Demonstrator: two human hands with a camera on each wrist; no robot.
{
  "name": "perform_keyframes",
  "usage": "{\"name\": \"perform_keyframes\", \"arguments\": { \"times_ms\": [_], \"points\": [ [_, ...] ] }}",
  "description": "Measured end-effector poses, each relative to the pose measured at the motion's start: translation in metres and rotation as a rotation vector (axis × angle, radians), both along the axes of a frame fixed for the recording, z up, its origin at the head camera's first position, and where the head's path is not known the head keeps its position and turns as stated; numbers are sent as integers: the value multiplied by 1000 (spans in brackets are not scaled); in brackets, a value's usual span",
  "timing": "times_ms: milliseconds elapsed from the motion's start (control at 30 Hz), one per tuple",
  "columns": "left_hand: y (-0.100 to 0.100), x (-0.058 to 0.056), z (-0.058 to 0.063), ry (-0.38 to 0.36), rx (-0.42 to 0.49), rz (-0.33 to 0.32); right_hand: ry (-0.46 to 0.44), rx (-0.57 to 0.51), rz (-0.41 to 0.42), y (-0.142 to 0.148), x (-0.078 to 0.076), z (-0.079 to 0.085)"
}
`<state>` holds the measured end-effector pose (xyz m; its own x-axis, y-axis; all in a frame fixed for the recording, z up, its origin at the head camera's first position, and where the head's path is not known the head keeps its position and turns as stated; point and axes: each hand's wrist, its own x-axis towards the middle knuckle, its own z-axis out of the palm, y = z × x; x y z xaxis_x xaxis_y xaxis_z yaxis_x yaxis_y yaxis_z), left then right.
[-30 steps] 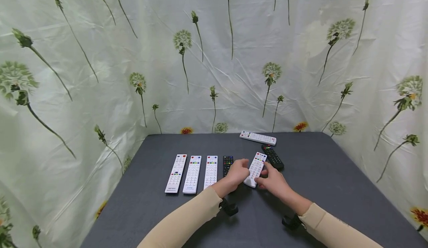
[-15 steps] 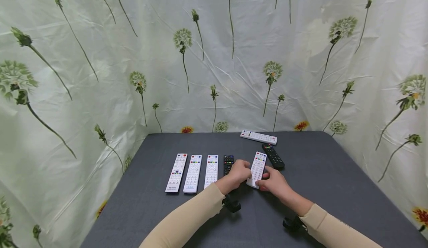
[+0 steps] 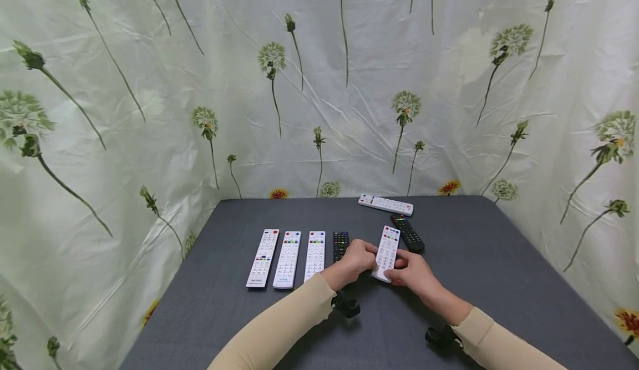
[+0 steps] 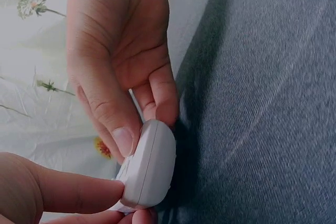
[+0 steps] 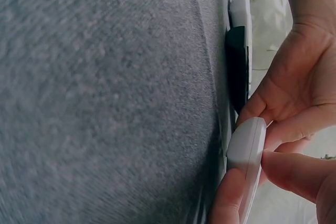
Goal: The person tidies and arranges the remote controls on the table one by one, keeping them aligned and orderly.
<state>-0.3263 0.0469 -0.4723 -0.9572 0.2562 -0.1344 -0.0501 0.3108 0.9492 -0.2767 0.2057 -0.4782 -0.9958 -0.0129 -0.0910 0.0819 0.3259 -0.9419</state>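
Beige sleeves (image 3: 284, 325) reach over the grey cloth-covered desk (image 3: 489, 264), a black device (image 3: 346, 307) at each wrist. The left hand (image 3: 355, 259) and right hand (image 3: 415, 274) both have their grip on one white remote control (image 3: 386, 252), thumbs on its upper face, fingers beneath; it sits between them, buttons up, far end leaning slightly right. Left of it, a black remote (image 3: 341, 241), partly hidden by the left hand, ends a row with three white remotes (image 3: 287, 260). Just beyond the right hand, another black remote (image 3: 407, 233) lies aslant. Farther, a white remote (image 3: 385, 204) lies crosswise before a dandelion-print curtain (image 3: 299, 153).
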Motion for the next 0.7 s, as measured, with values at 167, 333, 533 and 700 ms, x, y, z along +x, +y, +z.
{"name": "perform_keyframes", "arguments": {
  "times_ms": [167, 333, 533, 700],
  "points": [
    [0, 4, 3, 32, 18, 8, 17, 39, -5, 1, -1, 5],
    [-2, 11, 7, 72, 49, 19, 14, 68, -13, 1, 0, 10],
    [-6, 26, 9, 117, 110, 54, 27, 85, -3, -3, 3, 13],
    [-8, 42, 6, 68, 173, 120, 56, 122, 26, -8, 5, 14]
  ]
}}
